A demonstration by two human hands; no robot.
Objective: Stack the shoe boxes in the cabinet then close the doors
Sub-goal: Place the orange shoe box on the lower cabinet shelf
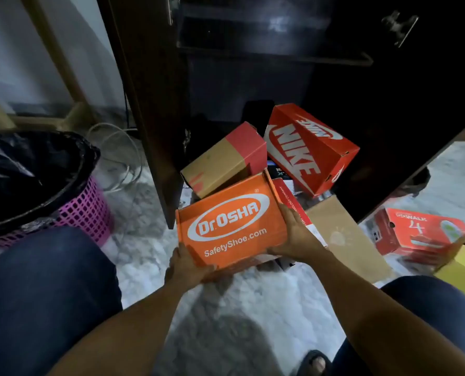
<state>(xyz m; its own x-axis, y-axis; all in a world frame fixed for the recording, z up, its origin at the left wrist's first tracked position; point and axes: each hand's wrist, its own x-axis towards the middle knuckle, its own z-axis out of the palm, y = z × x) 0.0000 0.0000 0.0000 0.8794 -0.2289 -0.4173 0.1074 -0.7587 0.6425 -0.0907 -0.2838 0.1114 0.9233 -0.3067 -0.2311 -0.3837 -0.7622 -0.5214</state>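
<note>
I hold an orange Dr.Osha shoe box (230,221) in both hands just above the floor in front of the dark cabinet (253,85). My left hand (185,267) grips its near left corner, and my right hand (297,234) clasps its right side. Behind it, a brown and red box (226,158) lies tilted at the cabinet's mouth. A red Nike box (307,147) leans beside it on the right. The cabinet's left door (150,104) and right door (405,118) stand open.
A pink basket (85,210) lined with a black bag stands at the left, with cables (117,153) behind it. A flat brown cardboard piece (345,234), a red Go Walk box (415,232) and a yellow box (464,267) lie at the right. My knees flank the marble floor.
</note>
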